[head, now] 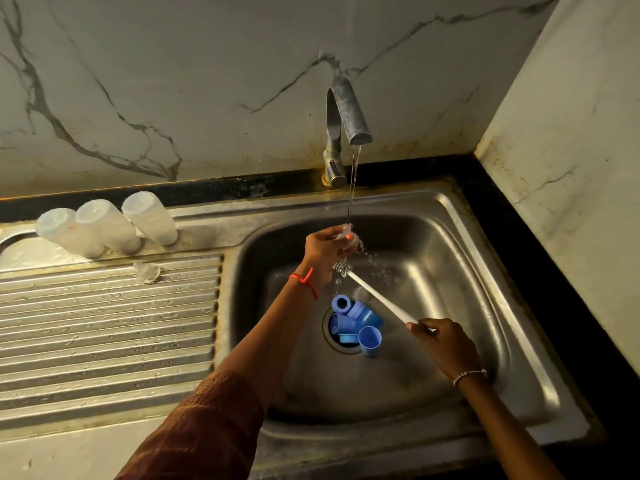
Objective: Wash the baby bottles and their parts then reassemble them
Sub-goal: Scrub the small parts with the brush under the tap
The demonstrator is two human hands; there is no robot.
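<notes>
My left hand pinches a small clear teat under the running water from the tap. My right hand grips the white handle of a thin bottle brush, whose bristle tip lies just below the left hand. Several blue caps and collars lie heaped over the drain in the sink. Three clear bottle bodies stand upside down on the back of the drainboard. Another clear teat lies on the drainboard near them.
A marble wall rises behind the sink and a second wall closes in on the right. A black counter edge borders the sink at the right.
</notes>
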